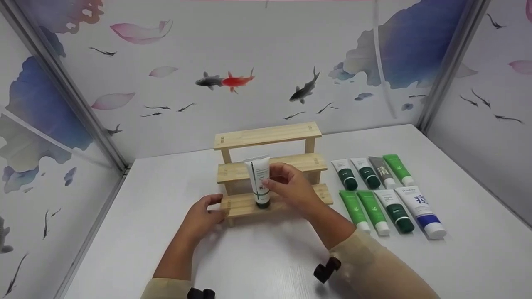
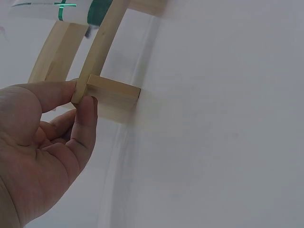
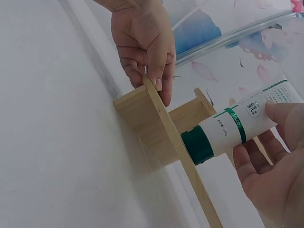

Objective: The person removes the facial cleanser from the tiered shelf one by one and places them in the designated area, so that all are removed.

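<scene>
A three-step wooden rack [image 1: 266, 137] stands on the white table. My left hand [image 1: 203, 218] pinches the left end of its lowest step between thumb and fingers, as the left wrist view [image 2: 52, 128] also shows. My right hand [image 1: 293, 187] holds a white tube [image 1: 259, 176] with a dark green cap, thumb on one side and fingers on the other. The tube stands cap down at the lowest step, left of its middle. In the right wrist view the green cap [image 3: 197, 145] meets or nearly meets the step's surface; contact is hard to tell.
Right of the rack, several tubes lie in two rows: green ones [image 1: 397, 168], white ones with dark green caps [image 1: 365, 172], a grey one [image 1: 381, 171] and a larger white-and-blue one [image 1: 419, 209]. Printed wall panels [image 1: 266, 62] close off the back and sides.
</scene>
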The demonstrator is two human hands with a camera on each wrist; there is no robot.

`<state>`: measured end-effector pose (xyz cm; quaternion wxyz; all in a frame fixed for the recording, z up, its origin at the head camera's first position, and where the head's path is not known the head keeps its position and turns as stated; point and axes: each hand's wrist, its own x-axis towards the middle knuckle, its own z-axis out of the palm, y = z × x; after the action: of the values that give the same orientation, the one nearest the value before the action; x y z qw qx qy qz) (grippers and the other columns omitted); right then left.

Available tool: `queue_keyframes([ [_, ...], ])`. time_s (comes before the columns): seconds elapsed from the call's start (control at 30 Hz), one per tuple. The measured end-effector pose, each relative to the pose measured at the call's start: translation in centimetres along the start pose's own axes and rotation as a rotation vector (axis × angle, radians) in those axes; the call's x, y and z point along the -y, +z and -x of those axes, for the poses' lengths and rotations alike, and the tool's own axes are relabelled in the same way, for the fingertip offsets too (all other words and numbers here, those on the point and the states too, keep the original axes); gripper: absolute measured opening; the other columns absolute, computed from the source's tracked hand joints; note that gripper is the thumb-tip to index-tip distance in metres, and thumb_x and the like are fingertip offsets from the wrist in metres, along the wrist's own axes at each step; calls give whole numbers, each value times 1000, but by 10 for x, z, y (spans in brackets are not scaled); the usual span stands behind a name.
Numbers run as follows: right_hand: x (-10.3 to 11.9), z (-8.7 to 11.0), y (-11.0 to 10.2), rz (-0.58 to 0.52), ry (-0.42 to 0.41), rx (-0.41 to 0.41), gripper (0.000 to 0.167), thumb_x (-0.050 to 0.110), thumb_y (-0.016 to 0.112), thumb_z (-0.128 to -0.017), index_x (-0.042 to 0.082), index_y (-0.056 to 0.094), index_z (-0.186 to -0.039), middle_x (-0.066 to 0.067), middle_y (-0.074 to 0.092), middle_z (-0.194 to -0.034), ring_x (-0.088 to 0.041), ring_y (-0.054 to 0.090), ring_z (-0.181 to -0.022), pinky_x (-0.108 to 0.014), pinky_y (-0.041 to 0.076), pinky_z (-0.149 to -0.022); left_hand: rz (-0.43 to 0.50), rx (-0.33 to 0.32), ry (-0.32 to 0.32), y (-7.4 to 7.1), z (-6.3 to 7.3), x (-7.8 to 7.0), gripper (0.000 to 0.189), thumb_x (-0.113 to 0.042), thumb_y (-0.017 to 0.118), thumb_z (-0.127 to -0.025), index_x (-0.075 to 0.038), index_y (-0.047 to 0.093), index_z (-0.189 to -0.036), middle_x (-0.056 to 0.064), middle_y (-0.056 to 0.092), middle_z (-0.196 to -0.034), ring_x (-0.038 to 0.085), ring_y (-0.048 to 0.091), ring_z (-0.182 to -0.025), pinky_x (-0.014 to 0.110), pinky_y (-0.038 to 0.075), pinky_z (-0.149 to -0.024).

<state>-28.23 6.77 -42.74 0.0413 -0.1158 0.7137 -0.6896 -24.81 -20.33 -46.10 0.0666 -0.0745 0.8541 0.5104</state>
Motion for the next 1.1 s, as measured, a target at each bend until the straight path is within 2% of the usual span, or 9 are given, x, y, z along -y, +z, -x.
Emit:
queue_keyframes([
  [0.2, 2, 5, -19, 29, -18, -15, 38, 16, 80, -97, 15, 70, -133, -6, 74, -129, -23, 69, -120, -36, 57, -107, 4, 0, -4, 1, -1, 1, 59, -21, 76, -98, -15, 57, -153, 9, 55, -160, 24, 68, -123, 36, 61, -92],
  [0.43, 2, 15, -52, 57, -15, -39, 39, 16, 78, -98, 13, 68, -136, -9, 72, -133, -25, 68, -122, -34, 58, -104, 7, -4, -4, 0, -1, 0, 58, -21, 77, -98, -16, 58, -152, 8, 56, -159, 25, 68, -124, 34, 61, -92],
  [0.77, 1, 27, -104, 148, 96, -131, 46, 28, 79, -99, 20, 64, -141, -6, 66, -143, -26, 65, -132, -34, 58, -109, 9, -6, -10, 0, 0, 1, 58, -21, 76, -98, -16, 58, -153, 8, 55, -160, 25, 67, -124, 36, 61, -94],
  [1.1, 4, 43, -144, 194, 135, -171, 56, 36, 79, -98, 18, 59, -147, -8, 65, -145, -25, 64, -132, -24, 59, -101, -1, -9, -18, 1, 0, -1, 58, -19, 75, -98, -16, 57, -153, 8, 55, -160, 25, 68, -124, 35, 61, -93],
])
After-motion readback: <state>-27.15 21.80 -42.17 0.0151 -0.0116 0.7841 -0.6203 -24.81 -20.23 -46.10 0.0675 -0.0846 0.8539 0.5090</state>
